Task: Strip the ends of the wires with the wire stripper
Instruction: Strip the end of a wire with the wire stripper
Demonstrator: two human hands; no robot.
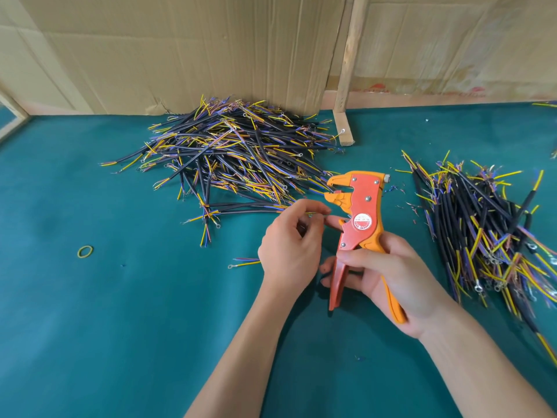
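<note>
The right hand (388, 273), at about 5 o'clock from the centre, was wrapped around the two handles of the wire stripper (358, 224), thumb across the front and fingers curled beneath. The tool stood nearly upright, its orange-and-red plastic body bearing a round label and metal rivets, its jaws parted and facing 9 o'clock. The left hand (291, 242), just beside the tool at its 9 o'clock, had fingers curled and pinched a thin wire (262, 207) whose black-sheathed length ran away toward 9 o'clock; the pinched end lay just below the jaws, and whether it touched them could not be told. Both hands were held above a teal felt-like tabletop (120, 312). At 11 o'clock lay a loose heap of wires (229, 149), black sheaths with yellow, blue and reddish cores. At 3 o'clock lay a second heap (488, 233), several ends carrying metal ring terminals. A yellow rubber band (85, 251) lay at 9 o'clock. Corrugated cardboard (180, 49) and a wooden post (346, 76) stood at 12 o'clock.
</note>
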